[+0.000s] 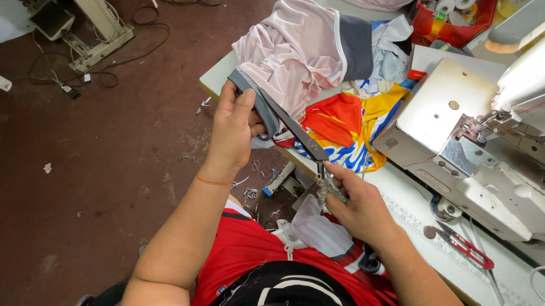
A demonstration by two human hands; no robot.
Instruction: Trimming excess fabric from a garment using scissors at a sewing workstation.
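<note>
The left hand point(232, 131) is gripping one end of a grey fabric strip point(260, 104), its fingers point(245, 103) clenched around the cloth just in front of the pink garment point(292, 52). The strip is stretching from that garment's near edge down toward the right hand point(358, 207), which is pinching the other end between thumb and fingertips, close to the front edge of the surface point(409, 207). Beyond the pink garment, orange, yellow and blue fabric pieces point(344, 129) are lying beside the sewing machine point(478, 142). Red-handled snips point(467, 246) are resting on the surface, to the right of the right hand.
</note>
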